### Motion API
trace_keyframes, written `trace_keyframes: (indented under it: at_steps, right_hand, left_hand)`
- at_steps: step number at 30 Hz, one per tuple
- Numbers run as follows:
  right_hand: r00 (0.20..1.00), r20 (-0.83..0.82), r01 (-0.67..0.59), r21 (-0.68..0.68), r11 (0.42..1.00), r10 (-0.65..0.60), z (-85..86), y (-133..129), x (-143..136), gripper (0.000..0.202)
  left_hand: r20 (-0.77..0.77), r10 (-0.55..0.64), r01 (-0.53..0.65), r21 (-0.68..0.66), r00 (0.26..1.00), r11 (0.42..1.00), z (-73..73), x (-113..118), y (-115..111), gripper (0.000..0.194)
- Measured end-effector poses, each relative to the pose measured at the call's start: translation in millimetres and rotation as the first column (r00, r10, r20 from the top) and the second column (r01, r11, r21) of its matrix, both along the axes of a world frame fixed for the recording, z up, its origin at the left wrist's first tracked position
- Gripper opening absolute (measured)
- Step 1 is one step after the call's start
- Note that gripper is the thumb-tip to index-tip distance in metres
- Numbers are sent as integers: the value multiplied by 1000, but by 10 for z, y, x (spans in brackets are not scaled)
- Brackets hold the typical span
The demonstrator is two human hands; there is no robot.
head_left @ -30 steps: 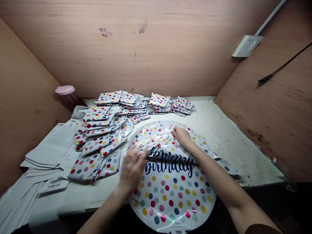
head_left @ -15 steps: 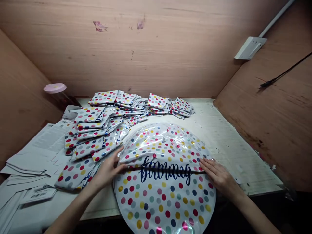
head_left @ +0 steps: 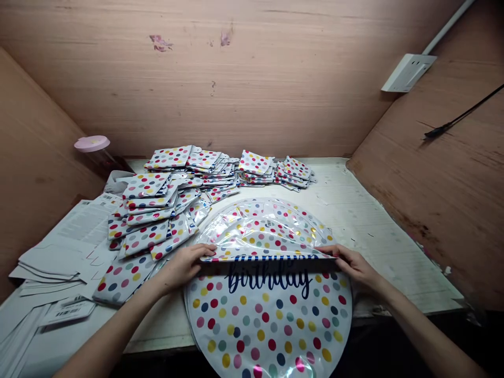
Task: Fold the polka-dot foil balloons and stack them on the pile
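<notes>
A flat round foil balloon (head_left: 268,331) with coloured dots and dark blue "birthday" lettering lies in front of me, overhanging the table's front edge. Across its upper half is a folded dotted foil balloon (head_left: 263,241), its straight front edge raised a little and casting a shadow. My left hand (head_left: 188,265) pinches the left end of that edge, thumb underneath. At the opposite end, my right hand (head_left: 352,262) grips the edge between thumb and fingers. More round sheets show beneath the two.
Folded dotted packets (head_left: 145,236) are piled on the left and along the back of the table (head_left: 366,226). Printed papers (head_left: 51,262) and a pink-lidded container (head_left: 92,144) stand at far left. Wooden panels (head_left: 236,79) enclose the table; a socket (head_left: 409,73) and cable (head_left: 452,123) are at right.
Both hands have shifted from lying on the sheet to pinching the ends of the folded edge. That edge has risen and moved away from me, uncovering the "birthday" lettering.
</notes>
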State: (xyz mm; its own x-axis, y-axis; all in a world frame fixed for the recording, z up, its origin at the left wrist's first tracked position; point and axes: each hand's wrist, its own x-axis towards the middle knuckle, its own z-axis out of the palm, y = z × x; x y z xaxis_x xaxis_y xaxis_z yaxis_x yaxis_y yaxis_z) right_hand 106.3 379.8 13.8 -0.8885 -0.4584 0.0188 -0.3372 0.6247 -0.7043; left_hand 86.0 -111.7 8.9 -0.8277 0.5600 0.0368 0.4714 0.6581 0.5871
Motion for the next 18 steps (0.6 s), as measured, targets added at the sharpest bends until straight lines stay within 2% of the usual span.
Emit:
trace_keyframes:
  at_steps: [3, 7, 9, 10, 12, 14, 18]
  right_hand:
    - [996, -10, -87, 47, 995, 88, 57, 8, -67, 17]
    - [945, -139, -263, 220, 939, 297, 32, -82, -43, 19]
    - [916, -142, -329, 272, 905, 375, 17, -127, -34, 26]
    - [910, -121, -351, 279, 894, 395, 18, -139, -42, 29]
    - [925, -57, -354, 234, 905, 377, 44, -134, -90, 38]
    - [951, 31, -309, 130, 942, 308, 95, -96, -167, 40]
    - [949, 213, -224, -58, 973, 231, 201, 2, -297, 21]
  left_hand:
    - [81, 56, -66, 135, 995, 989, 28, -84, -45, 30]
    - [93, -106, 86, 196, 990, 977, 89, -126, -18, 12]
    - [77, -119, 99, 230, 990, 968, 134, -160, -11, 10]
    - [81, -114, 91, 243, 990, 966, 153, -185, -10, 15]
    - [124, -133, 102, 230, 983, 968, 170, -250, -3, 29]
    - [202, -137, 94, 207, 970, 974, 157, -320, 12, 29]
    - [274, -38, -54, 320, 961, 946, 127, -401, 41, 24]
